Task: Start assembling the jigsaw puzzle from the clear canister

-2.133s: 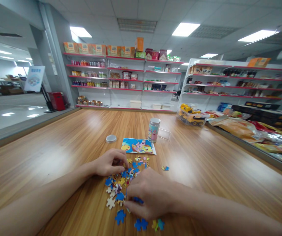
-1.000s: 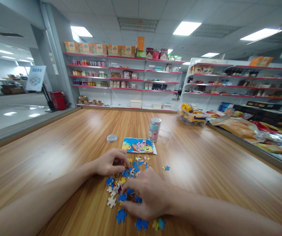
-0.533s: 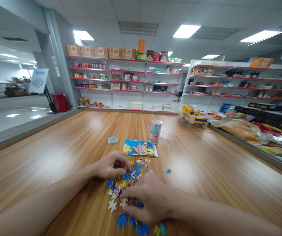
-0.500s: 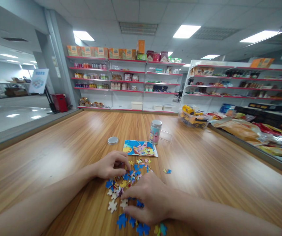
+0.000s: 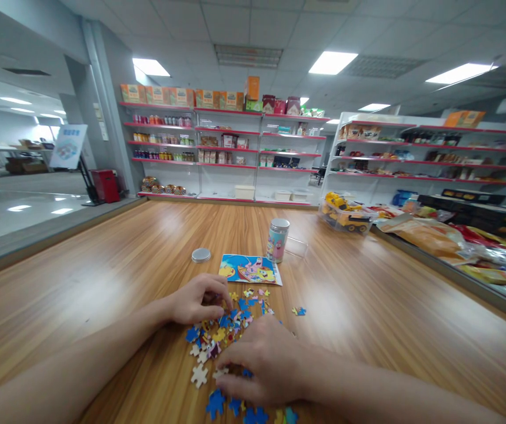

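Observation:
Jigsaw puzzle pieces, blue, yellow, pink and white-backed, lie in a loose pile between my hands. My left hand rests at the upper left of the pile, its fingers bent and thumb apart, with the fingertips by the blue pieces; nothing shows in its grasp. Lower in the pile, the thumb and forefinger of my right hand close around a white-backed puzzle piece. The hand's back hides the pieces under it. Beyond the pile lies a picture sheet with a cartoon scene.
A cartoon-printed can stands upright at the sheet's far right corner, beside a clear plastic frame. A round silver lid lies to the left. One separate puzzle piece sits at right. A bin of yellow toy trucks is farther back.
My right thumb and forefinger have drawn closer together around the white-backed piece. My left hand has hardly moved. The view has shifted slightly.

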`<action>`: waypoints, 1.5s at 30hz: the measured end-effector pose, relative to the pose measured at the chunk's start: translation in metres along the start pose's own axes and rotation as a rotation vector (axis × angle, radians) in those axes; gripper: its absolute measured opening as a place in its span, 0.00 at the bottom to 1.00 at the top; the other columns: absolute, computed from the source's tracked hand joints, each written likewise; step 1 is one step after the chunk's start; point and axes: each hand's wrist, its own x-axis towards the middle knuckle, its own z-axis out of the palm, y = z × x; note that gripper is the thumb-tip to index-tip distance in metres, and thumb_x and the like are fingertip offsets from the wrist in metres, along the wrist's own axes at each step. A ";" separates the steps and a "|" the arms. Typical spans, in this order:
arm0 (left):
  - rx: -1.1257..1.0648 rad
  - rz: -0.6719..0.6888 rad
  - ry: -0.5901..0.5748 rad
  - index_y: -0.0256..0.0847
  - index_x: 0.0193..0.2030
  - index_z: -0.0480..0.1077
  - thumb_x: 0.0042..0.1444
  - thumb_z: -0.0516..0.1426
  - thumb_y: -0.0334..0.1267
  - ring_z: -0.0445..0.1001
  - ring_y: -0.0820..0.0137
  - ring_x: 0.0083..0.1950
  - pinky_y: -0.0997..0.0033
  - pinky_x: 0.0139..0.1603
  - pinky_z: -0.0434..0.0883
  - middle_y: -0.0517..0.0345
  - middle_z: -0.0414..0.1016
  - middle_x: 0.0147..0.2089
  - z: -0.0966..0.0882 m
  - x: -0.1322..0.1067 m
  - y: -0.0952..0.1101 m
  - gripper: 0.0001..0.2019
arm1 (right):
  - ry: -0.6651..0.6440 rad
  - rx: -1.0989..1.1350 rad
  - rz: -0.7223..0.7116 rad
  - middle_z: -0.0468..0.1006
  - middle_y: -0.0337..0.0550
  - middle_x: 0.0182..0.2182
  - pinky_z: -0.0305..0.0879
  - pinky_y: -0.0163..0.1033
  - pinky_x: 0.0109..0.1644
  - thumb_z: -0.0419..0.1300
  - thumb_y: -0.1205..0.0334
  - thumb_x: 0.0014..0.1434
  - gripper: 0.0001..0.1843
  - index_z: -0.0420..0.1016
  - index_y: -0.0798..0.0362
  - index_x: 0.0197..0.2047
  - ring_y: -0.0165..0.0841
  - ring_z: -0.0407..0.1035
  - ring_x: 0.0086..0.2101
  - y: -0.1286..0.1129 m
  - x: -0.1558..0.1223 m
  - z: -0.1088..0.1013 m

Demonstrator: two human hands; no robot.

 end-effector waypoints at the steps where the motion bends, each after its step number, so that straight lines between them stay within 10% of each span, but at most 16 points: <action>1: 0.005 0.004 0.001 0.33 0.38 0.78 0.53 0.60 0.42 0.65 0.72 0.30 0.75 0.27 0.59 0.53 0.67 0.34 0.000 0.000 -0.001 0.13 | 0.005 -0.022 0.000 0.80 0.36 0.22 0.56 0.32 0.25 0.58 0.57 0.60 0.10 0.79 0.49 0.31 0.29 0.73 0.23 0.000 0.001 0.000; 13: -0.008 -0.069 -0.016 0.34 0.39 0.76 0.54 0.60 0.45 0.63 0.74 0.30 0.76 0.26 0.57 0.56 0.67 0.34 -0.006 0.000 -0.002 0.14 | 0.039 -0.030 0.156 0.81 0.37 0.25 0.57 0.34 0.28 0.57 0.57 0.59 0.10 0.79 0.46 0.40 0.33 0.75 0.25 -0.001 0.000 0.001; 24: 0.347 -0.610 -0.516 0.38 0.27 0.73 0.41 0.67 0.53 0.65 0.72 0.25 0.76 0.22 0.57 0.60 0.72 0.25 -0.047 -0.004 0.049 0.19 | 0.006 -0.068 0.119 0.82 0.37 0.27 0.54 0.35 0.27 0.57 0.54 0.61 0.11 0.78 0.44 0.44 0.32 0.75 0.27 -0.002 0.001 -0.005; 45: 0.427 -0.689 -0.671 0.37 0.23 0.71 0.45 0.64 0.36 0.66 0.72 0.25 0.75 0.24 0.59 0.63 0.70 0.23 -0.059 -0.010 0.055 0.06 | 0.048 -0.074 0.151 0.81 0.37 0.26 0.55 0.35 0.26 0.56 0.59 0.60 0.11 0.80 0.47 0.39 0.33 0.76 0.26 0.000 0.001 -0.005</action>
